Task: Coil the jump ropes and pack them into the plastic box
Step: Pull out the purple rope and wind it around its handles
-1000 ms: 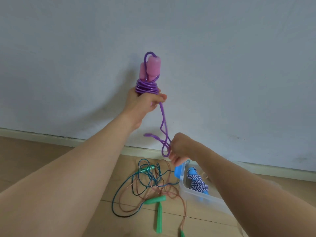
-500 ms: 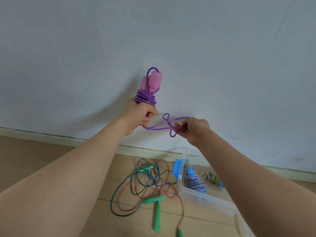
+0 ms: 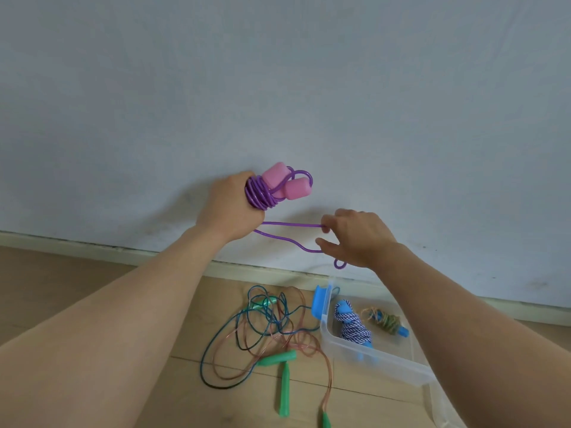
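Observation:
My left hand (image 3: pixel 230 211) grips the pink handles (image 3: pixel 285 183) of a purple jump rope, tilted to the right, with purple cord (image 3: pixel 259 194) wound round them beside the fist. A loose loop of that purple cord (image 3: pixel 290 225) runs right to my right hand (image 3: pixel 355 237), which pinches it between fingers and thumb. Below on the floor stands a clear plastic box (image 3: pixel 380 356) with a blue latch (image 3: pixel 319 299). Inside it lie a coiled blue-and-white rope (image 3: pixel 353 327) and a coiled yellowish rope (image 3: pixel 386 321).
Two tangled ropes, one dark teal (image 3: pixel 247 329) and one copper-coloured (image 3: pixel 309 344), lie on the wooden floor left of the box with several green handles (image 3: pixel 284 387). A grey wall with a baseboard (image 3: pixel 92 251) stands straight ahead.
My left hand dropped lower and tipped the pink handles over to the right. My right hand stretched the loose purple loop out sideways, and it now sits lower.

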